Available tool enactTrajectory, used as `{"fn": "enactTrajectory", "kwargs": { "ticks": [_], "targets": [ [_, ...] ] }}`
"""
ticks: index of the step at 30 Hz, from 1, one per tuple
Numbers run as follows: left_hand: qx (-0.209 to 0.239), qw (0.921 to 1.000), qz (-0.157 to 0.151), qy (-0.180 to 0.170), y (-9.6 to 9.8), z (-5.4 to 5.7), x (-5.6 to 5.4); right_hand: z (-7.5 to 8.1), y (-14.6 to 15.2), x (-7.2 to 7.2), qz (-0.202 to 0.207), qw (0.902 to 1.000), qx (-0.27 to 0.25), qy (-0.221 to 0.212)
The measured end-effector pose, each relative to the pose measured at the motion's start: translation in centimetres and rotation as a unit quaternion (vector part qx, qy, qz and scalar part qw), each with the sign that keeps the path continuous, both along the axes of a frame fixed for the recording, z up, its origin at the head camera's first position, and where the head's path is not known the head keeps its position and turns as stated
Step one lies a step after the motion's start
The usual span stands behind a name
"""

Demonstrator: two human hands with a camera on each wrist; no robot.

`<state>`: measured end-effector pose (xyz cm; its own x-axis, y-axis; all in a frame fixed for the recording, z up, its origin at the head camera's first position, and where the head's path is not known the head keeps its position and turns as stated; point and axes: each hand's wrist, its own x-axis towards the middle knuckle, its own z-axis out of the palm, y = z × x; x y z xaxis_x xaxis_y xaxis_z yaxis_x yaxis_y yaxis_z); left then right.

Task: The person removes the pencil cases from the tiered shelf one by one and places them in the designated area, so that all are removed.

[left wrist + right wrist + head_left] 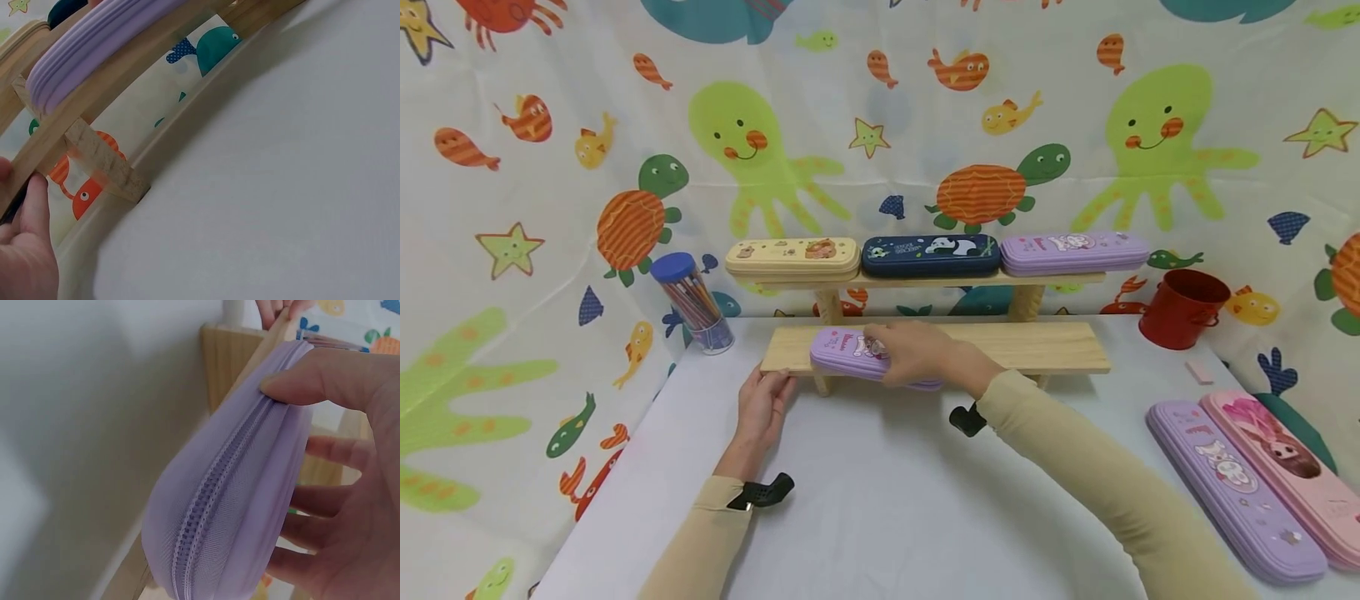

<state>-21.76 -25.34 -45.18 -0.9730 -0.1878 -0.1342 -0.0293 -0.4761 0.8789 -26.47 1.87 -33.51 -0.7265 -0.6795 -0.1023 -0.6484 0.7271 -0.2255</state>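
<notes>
A purple zippered pencil case (842, 354) with a cartoon print lies slanted over the left half of the lower board of a wooden two-tier shelf (1060, 346). My right hand (917, 354) holds it from above, thumb along the zipper side (212, 481) and fingers across the other side. At the left end of that lower board, my left hand (763, 408) grips the edge; in the left wrist view its fingers (37, 206) are at the wood, beside a shelf leg (103, 159).
On the upper board stand a cream case (793, 257), a navy panda case (928, 256) and another purple case (1075, 252). A tub of pencils (692, 304) is at left, a red bucket (1183, 308) at right. Purple (1232, 492) and pink (1292, 475) cases lie front right, near an eraser-like block (1199, 372).
</notes>
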Motion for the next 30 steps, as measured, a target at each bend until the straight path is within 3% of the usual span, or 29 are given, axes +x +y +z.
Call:
{"fn": "enactTrajectory", "kwargs": {
  "ticks": [7,13,18,23,30],
  "targets": [
    [0.011,0.9999,0.0,-0.003,-0.4,0.2,0.3,-0.1,2.3,0.1,-0.006,0.9998,0.002,0.017],
    [0.021,0.9995,-0.024,0.002,-0.8,0.7,0.4,-0.1,4.8,0.4,-0.029,0.9987,0.016,0.038],
    [0.038,0.9985,-0.035,-0.018,-0.7,1.1,0.3,0.1,7.5,0.9,-0.045,0.9976,0.011,0.05],
    [0.03,0.9983,-0.032,-0.039,-0.7,1.1,0.1,0.2,10.1,1.3,-0.068,0.9955,0.006,0.066],
    [0.018,0.9983,-0.033,-0.044,-0.6,1.0,-0.4,0.6,13.4,1.9,-0.099,0.9925,0.023,0.068]
  ]
}}
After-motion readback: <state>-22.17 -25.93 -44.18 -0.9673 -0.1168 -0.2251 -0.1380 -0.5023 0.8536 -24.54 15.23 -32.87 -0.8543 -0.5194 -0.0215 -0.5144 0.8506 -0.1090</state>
